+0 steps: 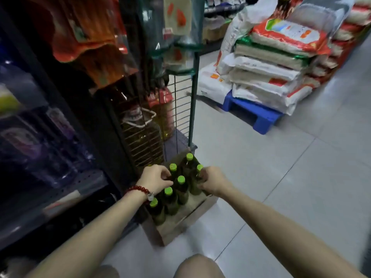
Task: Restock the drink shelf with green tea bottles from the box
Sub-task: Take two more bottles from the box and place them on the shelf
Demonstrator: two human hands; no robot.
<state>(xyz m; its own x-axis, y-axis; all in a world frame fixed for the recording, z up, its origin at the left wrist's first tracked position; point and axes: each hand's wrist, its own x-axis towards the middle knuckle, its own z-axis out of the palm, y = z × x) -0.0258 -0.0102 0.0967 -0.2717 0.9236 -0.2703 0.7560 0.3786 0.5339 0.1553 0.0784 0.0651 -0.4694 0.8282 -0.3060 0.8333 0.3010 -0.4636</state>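
Note:
An open cardboard box [180, 227] stands on the floor beside the shelving and holds several green tea bottles with bright green caps [181, 179]. My left hand [154, 178], with a red bead bracelet on the wrist, is curled around the neck of the bottle with the cap at the box's left side [173, 167]. My right hand [212, 182] grips the bottle at the box's right edge [195, 187], just below its green cap. Both bottles still stand in the box. The drink shelf [60, 189] runs dark and blurred along the left.
A wire rack [181, 109] with large oil jugs [144, 141] stands right behind the box. Stacked rice sacks [267, 73] rest on a blue pallet [261, 117] at the back right. Grey tiled floor [281, 177] spreads to the right. My knees show at the bottom.

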